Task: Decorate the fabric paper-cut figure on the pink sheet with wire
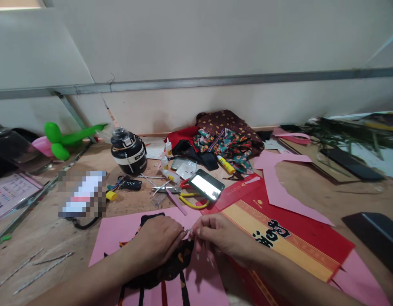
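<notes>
Fabric (172, 267), black with orange patches, lies on the pink sheet (102, 244), directly under the left hand (160, 238), the nearer one, and to the left of the right hand (217, 236), whose fingertips meet its far right end. Its visible part runs aslant, from the sheet's near left toward its right edge; narrow strips (164, 293) point from it toward the sheet's near side. The right thumb and forefinger press together, though what they pinch is too small to tell; the left fingers bend over the cloth, their grip hidden. Past the sheet's far edge on the desk (40, 238) lie yellow-handled scissors (195, 203) and a lit phone (206, 185).
</notes>
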The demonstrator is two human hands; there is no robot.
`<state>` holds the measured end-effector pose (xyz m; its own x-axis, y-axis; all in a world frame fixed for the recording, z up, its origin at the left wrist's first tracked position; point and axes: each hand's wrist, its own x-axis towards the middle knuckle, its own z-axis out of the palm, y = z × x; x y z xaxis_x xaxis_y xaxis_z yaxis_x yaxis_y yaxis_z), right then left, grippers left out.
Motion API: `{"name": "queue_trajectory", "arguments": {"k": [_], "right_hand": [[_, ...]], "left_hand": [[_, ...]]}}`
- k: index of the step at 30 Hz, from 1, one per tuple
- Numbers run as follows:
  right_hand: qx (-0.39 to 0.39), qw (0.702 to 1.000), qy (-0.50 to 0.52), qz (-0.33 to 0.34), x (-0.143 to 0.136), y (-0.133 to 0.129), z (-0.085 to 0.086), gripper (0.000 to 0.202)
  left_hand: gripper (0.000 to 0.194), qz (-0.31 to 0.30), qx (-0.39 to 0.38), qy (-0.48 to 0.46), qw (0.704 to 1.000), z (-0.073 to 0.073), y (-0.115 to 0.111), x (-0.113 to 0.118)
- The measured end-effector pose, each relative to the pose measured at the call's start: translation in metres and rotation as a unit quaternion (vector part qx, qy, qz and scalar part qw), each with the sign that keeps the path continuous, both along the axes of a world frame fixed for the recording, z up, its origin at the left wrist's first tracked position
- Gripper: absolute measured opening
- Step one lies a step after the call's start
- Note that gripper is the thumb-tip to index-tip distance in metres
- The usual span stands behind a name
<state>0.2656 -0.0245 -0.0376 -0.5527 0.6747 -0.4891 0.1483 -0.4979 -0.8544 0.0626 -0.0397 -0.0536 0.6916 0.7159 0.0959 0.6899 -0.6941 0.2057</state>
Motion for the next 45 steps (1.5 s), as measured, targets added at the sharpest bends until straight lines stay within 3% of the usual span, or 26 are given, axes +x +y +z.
{"name": "queue_trajectory", "arguments": {"k": [6, 10, 12, 14, 16, 18, 20, 24, 28, 31, 34, 39, 45], "right_hand": [[-0.043, 0.999, -0.011, 0.007, 0.001, 0.005, 0.002, 0.013], [-0.046, 0.999, -0.018, 0.0, 0.007, 0.011, 0.002, 0.015], [-0.004, 0.999, -0.043, 0.003, 0.011, 0.015, 0.003, 0.021], [0.102, 0.989, -0.11, -0.003, 0.016, 0.018, 0.003, 0.034], [0.259, 0.944, -0.203, -0.014, 0.021, 0.02, 0.004, 0.042], [0.401, 0.882, -0.248, -0.013, 0.025, 0.02, 0.004, 0.029], [0.463, 0.857, -0.227, 0.007, 0.026, 0.019, 0.006, 0.016], [0.39, 0.906, -0.157, 0.05, 0.02, 0.013, 0.007, 0.024], [0.246, 0.964, -0.065, 0.072, 0.009, 0.007, 0.002, 0.022], [0.191, 0.98, -0.027, 0.048, 0.005, 0.003, 0.001, 0.016], [0.184, 0.982, -0.026, 0.046, 0.004, 0.002, 0.006, 0.013], [0.151, 0.986, -0.033, 0.056, 0.004, 0.001, 0.014, 0.018], [0.084, 0.994, -0.013, 0.065, 0.001, 0.0, 0.008, 0.015]], "left_hand": [[0.021, -0.077, 0.133, 0.009, 0.988, -0.011, 0.0, -0.005], [0.023, -0.062, 0.12, 0.008, 0.991, -0.007, 0.004, -0.007], [0.026, -0.022, 0.047, -0.012, 0.999, -0.001, 0.004, -0.005], [0.03, 0.032, -0.068, -0.062, 0.995, 0.006, 0.003, -0.003], [0.031, 0.078, -0.188, -0.13, 0.97, 0.012, 0.001, -0.001], [0.031, 0.1, -0.28, -0.201, 0.933, 0.015, -0.002, 0.0], [0.031, 0.108, -0.343, -0.262, 0.895, 0.014, -0.003, 0.001], [0.032, 0.127, -0.415, -0.332, 0.837, 0.009, -0.002, 0.001], [0.032, 0.128, -0.442, -0.346, 0.817, 0.007, -0.002, 0.001], [0.032, 0.121, -0.44, -0.333, 0.825, 0.008, -0.003, 0.002], [0.033, 0.114, -0.437, -0.318, 0.834, 0.009, -0.003, 0.003], [0.033, 0.107, -0.453, -0.316, 0.827, 0.013, -0.004, 0.003], [0.028, 0.092, -0.402, -0.268, 0.871, 0.016, -0.003, 0.0]]}}
